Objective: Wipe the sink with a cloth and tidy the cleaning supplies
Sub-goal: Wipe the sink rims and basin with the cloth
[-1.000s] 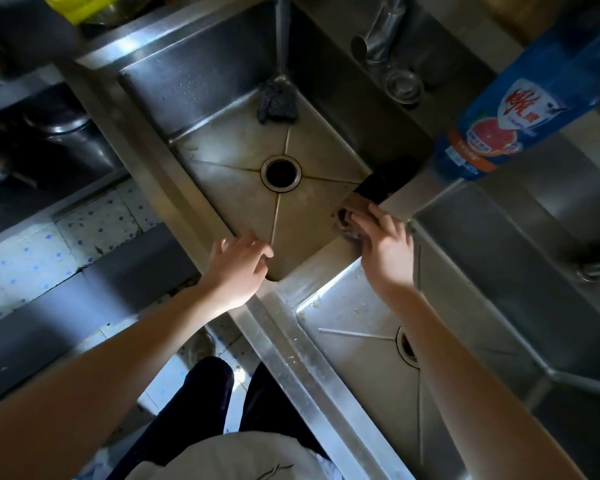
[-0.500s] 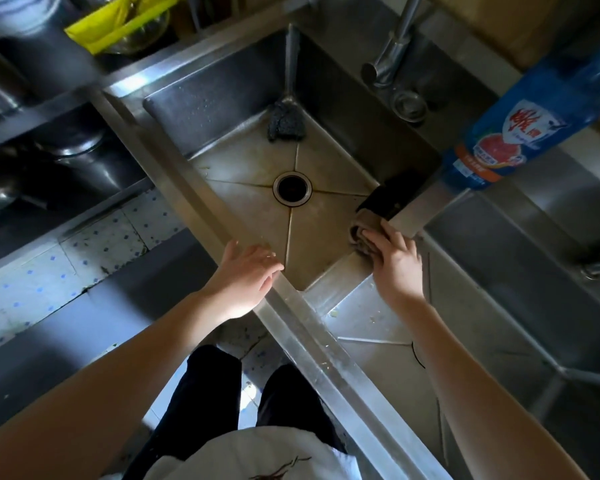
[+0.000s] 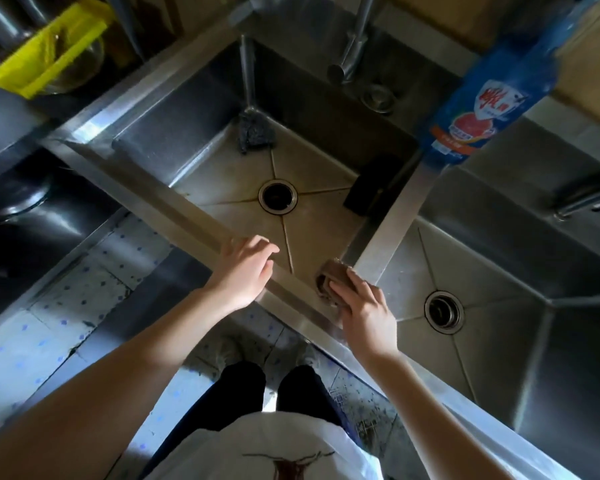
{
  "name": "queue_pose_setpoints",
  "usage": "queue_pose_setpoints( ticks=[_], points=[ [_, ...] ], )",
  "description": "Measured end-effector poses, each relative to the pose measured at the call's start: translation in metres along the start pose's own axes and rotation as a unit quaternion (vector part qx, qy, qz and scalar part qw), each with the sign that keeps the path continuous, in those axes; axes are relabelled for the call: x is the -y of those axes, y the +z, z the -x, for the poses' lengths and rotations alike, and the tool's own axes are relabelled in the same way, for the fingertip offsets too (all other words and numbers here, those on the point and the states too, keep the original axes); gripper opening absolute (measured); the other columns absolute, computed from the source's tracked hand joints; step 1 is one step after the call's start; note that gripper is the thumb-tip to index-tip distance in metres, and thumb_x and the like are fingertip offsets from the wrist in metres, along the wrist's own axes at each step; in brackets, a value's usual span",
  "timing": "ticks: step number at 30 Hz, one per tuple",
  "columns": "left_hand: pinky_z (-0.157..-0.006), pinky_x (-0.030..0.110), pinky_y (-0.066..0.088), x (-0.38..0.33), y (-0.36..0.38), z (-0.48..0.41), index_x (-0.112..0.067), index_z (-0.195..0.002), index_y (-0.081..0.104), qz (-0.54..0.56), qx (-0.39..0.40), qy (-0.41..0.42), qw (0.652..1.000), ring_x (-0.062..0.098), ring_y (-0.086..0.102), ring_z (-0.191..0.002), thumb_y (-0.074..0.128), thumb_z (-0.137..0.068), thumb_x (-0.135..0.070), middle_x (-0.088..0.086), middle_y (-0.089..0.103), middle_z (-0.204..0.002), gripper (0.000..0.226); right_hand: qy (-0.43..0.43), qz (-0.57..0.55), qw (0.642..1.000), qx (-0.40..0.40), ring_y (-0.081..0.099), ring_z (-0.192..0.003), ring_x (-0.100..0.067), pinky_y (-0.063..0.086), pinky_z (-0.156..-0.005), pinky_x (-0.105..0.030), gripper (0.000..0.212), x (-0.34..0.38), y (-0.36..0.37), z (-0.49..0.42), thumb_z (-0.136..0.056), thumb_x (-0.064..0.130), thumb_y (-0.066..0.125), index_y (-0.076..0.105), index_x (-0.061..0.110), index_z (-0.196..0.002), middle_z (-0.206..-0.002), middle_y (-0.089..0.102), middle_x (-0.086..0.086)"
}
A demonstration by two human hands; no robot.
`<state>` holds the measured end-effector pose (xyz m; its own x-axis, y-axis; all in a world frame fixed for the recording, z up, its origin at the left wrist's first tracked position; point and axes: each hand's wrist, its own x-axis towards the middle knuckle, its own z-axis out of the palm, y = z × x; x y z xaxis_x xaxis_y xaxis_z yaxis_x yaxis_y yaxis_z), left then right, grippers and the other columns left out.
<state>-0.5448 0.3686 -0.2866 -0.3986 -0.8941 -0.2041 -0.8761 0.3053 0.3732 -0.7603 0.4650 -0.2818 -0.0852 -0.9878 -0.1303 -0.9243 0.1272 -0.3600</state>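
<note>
Stainless steel covers nearly everything we see: a double sink [image 3: 153, 204] sunk into a steel worktop, with pale dotted floor tiles [image 3: 66, 306] below and a dim shelf holding something yellow [image 3: 45, 53] off to the left.

The brown cloth [image 3: 331, 278] lies bunched on the front rim, just where the divider [image 3: 395, 216] between the two basins meets it. The right hand [image 3: 366, 308] lies on top with its fingers [image 3: 343, 289] nearly straight, pressing down, not pinching. We take this as a wiping stroke along the rim.

The left hand [image 3: 246, 271] rests on the same rim beside the left basin, its fingers loose and holding nothing, probably as a brace while leaning in.

The supplies are not yet tidied:
- A black sponge [image 3: 371, 188] leans against the left basin's right wall.
- A grey scourer [image 3: 255, 133] sits in the far corner under a metal handle.
- A blue detergent bottle [image 3: 478, 109] stands at the back of the divider, near the tap [image 3: 354, 53].

The left basin's floor looks stained around the drain [image 3: 278, 197].
</note>
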Motion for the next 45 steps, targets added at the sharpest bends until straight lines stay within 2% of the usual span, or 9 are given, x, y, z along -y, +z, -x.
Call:
queue_pose_setpoints(
  ticks=[6, 10, 14, 18, 22, 28, 36, 40, 45],
  points=[
    [-0.103, 0.042, 0.029, 0.002, 0.002, -0.003, -0.021, -0.121, 0.054, 0.019, 0.005, 0.002, 1.0, 0.023, 0.045, -0.115, 0.042, -0.095, -0.023, -0.002, 0.05, -0.127, 0.028, -0.027, 0.037, 0.998, -0.046, 0.066, -0.095, -0.029, 0.059, -0.056, -0.039, 0.046, 0.003, 0.0, 0.001, -0.065, -0.001, 0.078, 0.074, 0.024, -0.103, -0.121, 0.065, -0.005],
    [-0.099, 0.042, 0.031, -0.002, 0.004, 0.0, -0.019, -0.117, 0.056, 0.002, -0.011, 0.006, 1.0, 0.025, 0.049, -0.11, 0.044, -0.094, -0.024, 0.0, 0.053, -0.124, 0.026, -0.084, 0.096, 0.992, -0.019, 0.063, -0.1, -0.031, 0.055, -0.078, -0.042, 0.051, -0.006, -0.006, -0.023, -0.064, -0.002, 0.076, 0.072, 0.025, -0.107, -0.124, 0.064, -0.005],
    [-0.097, 0.043, 0.031, -0.011, 0.011, 0.006, -0.018, -0.113, 0.06, 0.004, -0.043, -0.009, 0.999, 0.026, 0.052, -0.107, 0.048, -0.093, -0.023, 0.0, 0.056, -0.118, 0.024, -0.132, 0.131, 0.98, 0.07, 0.052, -0.11, -0.028, 0.045, -0.093, -0.039, 0.043, -0.018, -0.014, -0.056, -0.083, 0.006, 0.062, 0.064, 0.031, -0.119, -0.131, 0.057, 0.003],
    [-0.109, 0.045, 0.017, -0.019, 0.02, 0.007, -0.021, -0.123, 0.051, 0.016, -0.01, -0.048, 0.999, 0.019, 0.041, -0.124, 0.037, -0.096, -0.029, -0.002, 0.047, -0.13, 0.031, -0.181, 0.162, 0.954, 0.175, 0.047, -0.109, -0.018, 0.042, -0.088, -0.03, 0.035, -0.029, -0.029, -0.101, -0.093, 0.017, 0.054, 0.061, 0.039, -0.118, -0.125, 0.056, 0.017],
    [-0.105, 0.045, 0.023, -0.023, 0.023, 0.009, -0.019, -0.118, 0.056, 0.011, -0.033, -0.065, 0.997, 0.021, 0.045, -0.117, 0.038, -0.096, -0.029, 0.0, 0.048, -0.126, 0.03, -0.199, 0.227, 0.908, 0.29, 0.053, -0.103, -0.021, 0.048, -0.088, -0.036, 0.021, -0.027, -0.042, -0.149, -0.092, 0.021, 0.056, 0.065, 0.029, -0.109, -0.109, 0.063, 0.005],
    [-0.091, 0.045, 0.033, -0.023, 0.027, 0.01, -0.019, -0.095, 0.064, -0.054, -0.093, -0.055, 0.993, 0.019, 0.055, -0.095, 0.044, -0.092, -0.027, -0.001, 0.059, -0.101, 0.023, -0.158, 0.324, 0.843, 0.4, 0.064, -0.071, -0.026, 0.051, -0.063, -0.031, 0.012, -0.01, -0.038, -0.211, -0.083, 0.008, 0.055, 0.058, 0.017, -0.075, -0.069, 0.06, -0.003],
    [-0.091, 0.046, 0.038, -0.019, 0.031, 0.013, -0.022, -0.092, 0.063, -0.077, -0.116, -0.025, 0.99, 0.018, 0.058, -0.091, 0.053, -0.089, -0.027, -0.002, 0.058, -0.097, 0.012, -0.212, 0.355, 0.763, 0.497, 0.049, -0.054, -0.017, 0.033, -0.043, -0.023, 0.014, 0.013, 0.001, -0.188, -0.083, 0.003, 0.049, 0.053, 0.012, -0.074, -0.065, 0.051, -0.003],
    [-0.091, 0.046, 0.039, -0.016, 0.03, 0.012, -0.023, -0.093, 0.063, -0.084, -0.117, -0.016, 0.989, 0.017, 0.057, -0.092, 0.053, -0.088, -0.028, -0.002, 0.058, -0.097, 0.012, -0.235, 0.328, 0.731, 0.55, 0.051, -0.07, -0.025, 0.041, -0.062, -0.028, 0.016, 0.019, 0.037, -0.166, -0.091, 0.011, 0.052, 0.063, 0.002, -0.098, -0.083, 0.06, -0.012],
    [-0.089, 0.042, 0.042, -0.014, 0.032, 0.012, -0.022, -0.094, 0.064, -0.086, -0.117, -0.008, 0.989, 0.018, 0.057, -0.093, 0.056, -0.086, -0.028, -0.001, 0.06, -0.097, 0.012, -0.211, 0.375, 0.738, 0.52, 0.057, -0.091, -0.028, 0.041, -0.074, -0.031, 0.029, -0.001, 0.041, -0.203, -0.089, 0.012, 0.055, 0.061, 0.009, -0.117, -0.114, 0.063, -0.014]
  ],
)
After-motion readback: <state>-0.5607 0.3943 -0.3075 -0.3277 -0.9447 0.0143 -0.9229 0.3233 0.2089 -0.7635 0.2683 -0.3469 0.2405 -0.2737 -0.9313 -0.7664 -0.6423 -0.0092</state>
